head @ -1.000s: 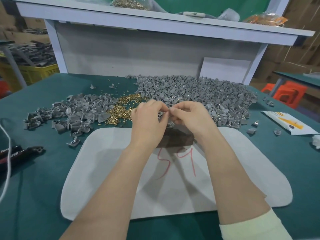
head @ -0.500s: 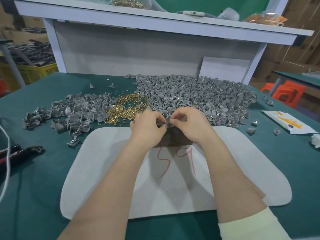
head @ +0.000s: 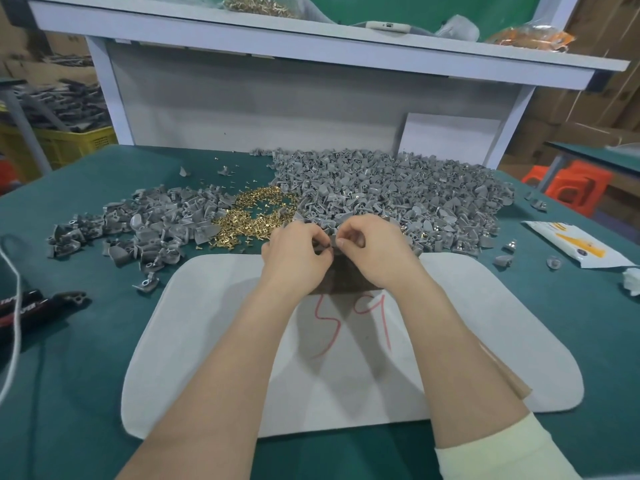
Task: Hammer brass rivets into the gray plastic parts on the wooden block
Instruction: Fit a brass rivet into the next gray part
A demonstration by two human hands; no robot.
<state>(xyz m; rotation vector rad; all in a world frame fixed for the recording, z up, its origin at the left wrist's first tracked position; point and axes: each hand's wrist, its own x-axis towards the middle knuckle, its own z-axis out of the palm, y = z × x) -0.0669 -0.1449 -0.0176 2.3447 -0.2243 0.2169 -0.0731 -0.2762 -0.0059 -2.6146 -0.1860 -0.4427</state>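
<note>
both hands pinch one small gray part (head: 331, 241) between them. the left hand (head: 294, 252) curls its fingers in and squeezes the part with thumb and finger. the right hand (head: 377, 251) squeezes it from the other side. a rivet may be going into the part, but that is too small to see.

the head view is the only one. the hands sit right over the wooden block (head: 346, 280), and the part hangs just above its far edge. holding it there makes sense, since the part has to rest on the hard block before it gets hit. the block lies on the far edge of a white mat (head: 214, 341), likely so it stays put and the green table (head: 86, 375) is kept safe.

the things to grab are near. the brass rivets (head: 256, 216) lie in a shiny heap at 11 o'clock from the hands, just beside the left hand. a big heap of gray parts (head: 398, 199) lies from 12 to 2 o'clock, touching the right hand's far side. a smaller heap (head: 149, 226) lies at 10 o'clock, perhaps kept apart on purpose.

a black tool (head: 34, 303) and a white cord (head: 14, 306) lie at 9 o'clock, well apart. no hammer can be made out for sure. it looks like the getting-ready step, with the hit yet to come.
</note>
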